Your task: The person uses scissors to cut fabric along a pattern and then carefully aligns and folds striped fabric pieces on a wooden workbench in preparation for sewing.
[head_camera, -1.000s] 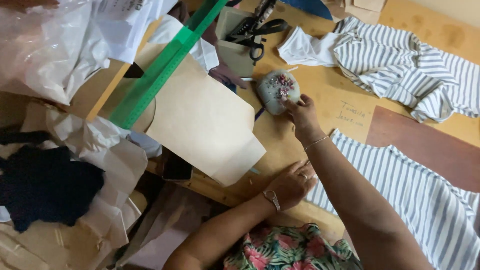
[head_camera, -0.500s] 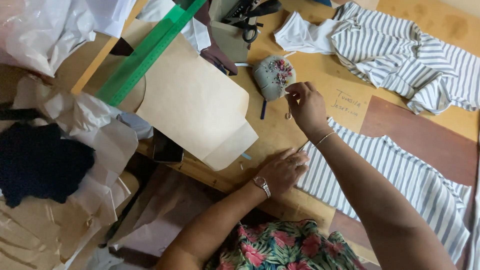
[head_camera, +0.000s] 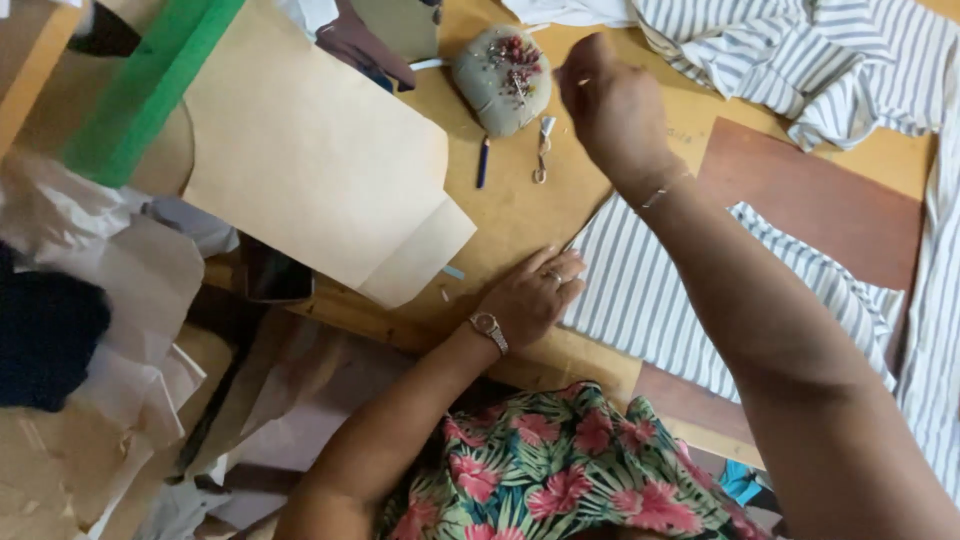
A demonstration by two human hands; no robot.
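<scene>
Right hand [head_camera: 612, 108] hovers beside grey, pin-studded pincushion [head_camera: 502, 78].

From my remote seat, whatever my right hand [head_camera: 612, 110] pinched was too small to make out, a pale speck at the fingertips [head_camera: 570, 72]. The long green plastic ruler [head_camera: 145, 90] ran off the top edge, and the crumpled striped white-and-grey fabric [head_camera: 800, 60] was cut off at top and right. A dark flat object [head_camera: 272, 275] lay half hidden under the tan paper pattern piece [head_camera: 310, 150].
</scene>
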